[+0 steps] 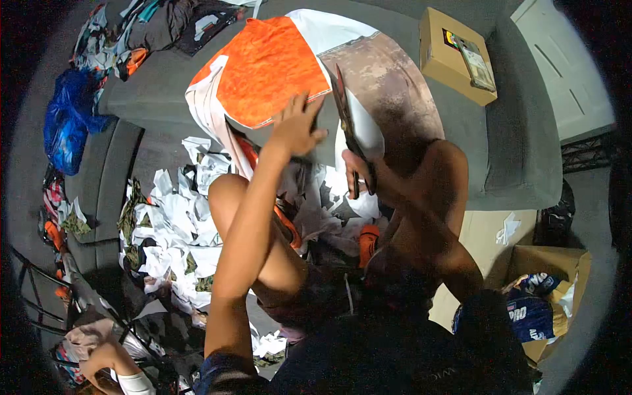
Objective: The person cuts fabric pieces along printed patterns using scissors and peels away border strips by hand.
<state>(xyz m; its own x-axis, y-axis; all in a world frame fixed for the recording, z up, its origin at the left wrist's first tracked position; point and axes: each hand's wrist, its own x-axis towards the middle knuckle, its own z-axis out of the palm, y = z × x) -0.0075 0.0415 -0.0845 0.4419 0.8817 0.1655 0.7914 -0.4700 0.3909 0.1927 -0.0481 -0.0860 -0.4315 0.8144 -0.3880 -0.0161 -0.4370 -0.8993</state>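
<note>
The left hand (pixel 297 133) is over the near edge of a piece of orange mottled fabric (pixel 266 62), its fingers loosely spread and nothing clearly between them; whether the fingertips press on the cloth or hover just above it, I cannot tell. The right hand (pixel 386 179) has its fingers closed around the handles of a pair of dark scissors (pixel 347 124), whose long blades point away from the body and lie close to the right-hand edge of the orange piece. How far apart the blades stand is hard to make out.

The orange piece lies on a grey sofa (pixel 164 99) in front of the person, with a white fabric piece (pixel 329 27) beyond it and a brown mottled fabric (pixel 395 76) to its right, reaching down to the person's right knee.

White fabric scraps (pixel 174 227) are heaped on the floor to the left of the legs. A blue plastic bag (pixel 68 125) is at the far left. On the sofa at upper right sits a cardboard box (pixel 441 49) with a flat packet (pixel 475 62) on top. At lower right, an open carton (pixel 559 261) contains a navy printed item (pixel 530 319).
</note>
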